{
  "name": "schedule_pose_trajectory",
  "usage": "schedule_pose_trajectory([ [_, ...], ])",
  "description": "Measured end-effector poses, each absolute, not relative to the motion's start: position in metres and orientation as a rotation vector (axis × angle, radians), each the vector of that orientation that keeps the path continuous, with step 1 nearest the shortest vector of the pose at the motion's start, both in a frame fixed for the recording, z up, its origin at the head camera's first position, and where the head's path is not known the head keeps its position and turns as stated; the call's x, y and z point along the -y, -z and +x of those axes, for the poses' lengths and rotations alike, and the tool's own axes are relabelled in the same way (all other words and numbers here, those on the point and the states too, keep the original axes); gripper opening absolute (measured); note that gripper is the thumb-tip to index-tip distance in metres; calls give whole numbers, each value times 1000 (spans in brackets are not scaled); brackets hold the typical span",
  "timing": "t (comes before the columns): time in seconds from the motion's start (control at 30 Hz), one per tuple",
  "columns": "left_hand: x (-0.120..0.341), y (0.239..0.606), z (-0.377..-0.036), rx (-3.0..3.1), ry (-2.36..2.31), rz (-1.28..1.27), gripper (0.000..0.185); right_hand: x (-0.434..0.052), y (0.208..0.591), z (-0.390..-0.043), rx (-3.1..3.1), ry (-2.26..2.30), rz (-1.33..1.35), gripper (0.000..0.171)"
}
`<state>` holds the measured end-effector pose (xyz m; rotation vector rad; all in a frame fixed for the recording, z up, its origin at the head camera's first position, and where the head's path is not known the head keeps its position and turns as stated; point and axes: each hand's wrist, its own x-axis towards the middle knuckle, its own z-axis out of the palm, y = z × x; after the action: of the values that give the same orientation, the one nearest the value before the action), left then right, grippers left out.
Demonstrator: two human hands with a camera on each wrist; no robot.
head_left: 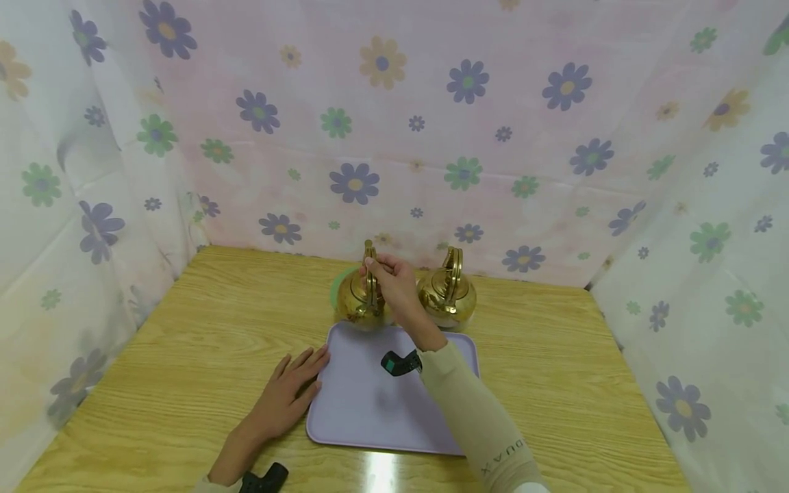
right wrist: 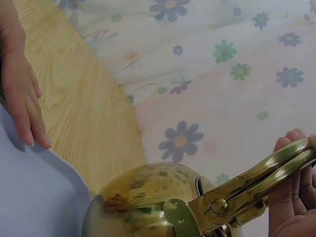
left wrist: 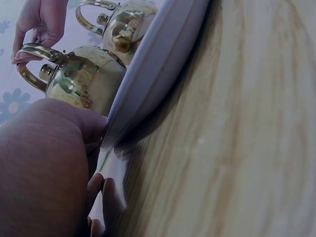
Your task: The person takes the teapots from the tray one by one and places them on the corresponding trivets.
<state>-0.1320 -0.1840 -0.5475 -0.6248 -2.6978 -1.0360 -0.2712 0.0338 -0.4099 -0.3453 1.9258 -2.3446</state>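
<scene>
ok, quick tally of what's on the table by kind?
Gold kettles: 2, left kettle with its handle held by the right hand, right kettle untouched
Lavender tray: 1, left hand resting on its edge
Green item behind left kettle: 1, mostly hidden
Total: 4

The person's hands are bare. The right arm wears a long, close-fitting beige sleeve (head_left: 474, 411) that ends at the wrist and carries small dark lettering printed near the elbow. A small black device with a teal patch (head_left: 399, 363) is strapped at the right wrist, just beyond the cuff. A similar black device (head_left: 265, 478) sits at the left wrist, where only a sliver of light sleeve shows.
</scene>
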Motion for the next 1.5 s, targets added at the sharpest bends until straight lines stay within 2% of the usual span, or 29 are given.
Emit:
schedule_pose_trajectory([
  [1.5,183,552,-132,2686,1033,-618,47,-30,416,-299,-1902,2402,-280,22],
])
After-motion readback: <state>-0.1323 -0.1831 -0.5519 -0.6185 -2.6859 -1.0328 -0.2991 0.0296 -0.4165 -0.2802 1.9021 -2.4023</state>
